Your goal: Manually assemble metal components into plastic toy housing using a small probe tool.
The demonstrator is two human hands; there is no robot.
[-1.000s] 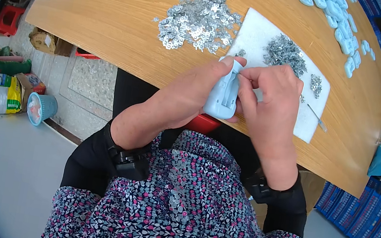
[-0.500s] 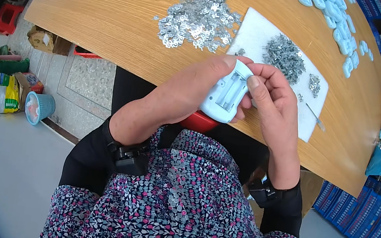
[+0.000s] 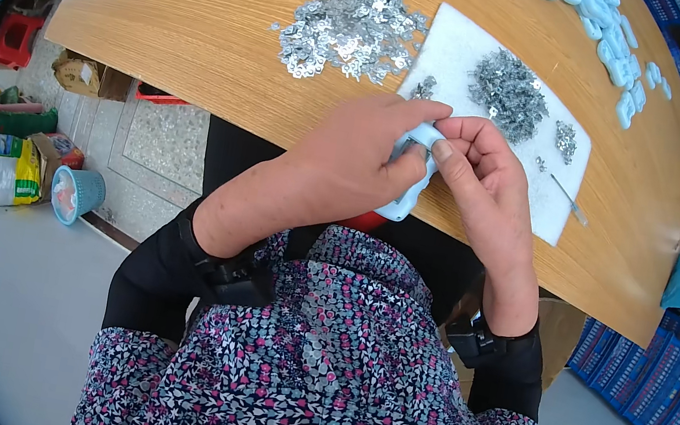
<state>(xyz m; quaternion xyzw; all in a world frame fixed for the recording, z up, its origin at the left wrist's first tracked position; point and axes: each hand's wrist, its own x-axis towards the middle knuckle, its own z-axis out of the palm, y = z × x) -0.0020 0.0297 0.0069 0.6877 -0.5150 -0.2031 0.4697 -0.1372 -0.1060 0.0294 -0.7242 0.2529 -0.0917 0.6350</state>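
Note:
Above my lap, near the table edge, I hold a light blue plastic casing (image 3: 398, 208) with a battery compartment, tilted and mostly covered by my fingers. My left hand (image 3: 368, 146) wraps round it, the thumb bent down into the compartment. At the casing's upper right edge, my right hand (image 3: 488, 178) has its thumb and fingers closed on the rim. Whether a small metal part sits under the fingertips is hidden. Just beyond my hands, a white foam sheet (image 3: 449, 38) carries a heap of small metal clips (image 3: 508, 95) and smaller clusters of metal pieces (image 3: 565, 141).
Flat metal contact plates (image 3: 353, 29) lie in a large pile on the wooden table (image 3: 187, 1). A thin tool (image 3: 569, 199) rests on the sheet's right side. Light blue casings (image 3: 614, 56) are heaped far right. Blue stacked trays (image 3: 652, 378) stand right; a blue basket (image 3: 78, 196) is on the floor left.
My left thumb has moved from the casing's side into its compartment, and the left hand now covers most of the casing. The casing has tilted; the right hand stays at its upper edge.

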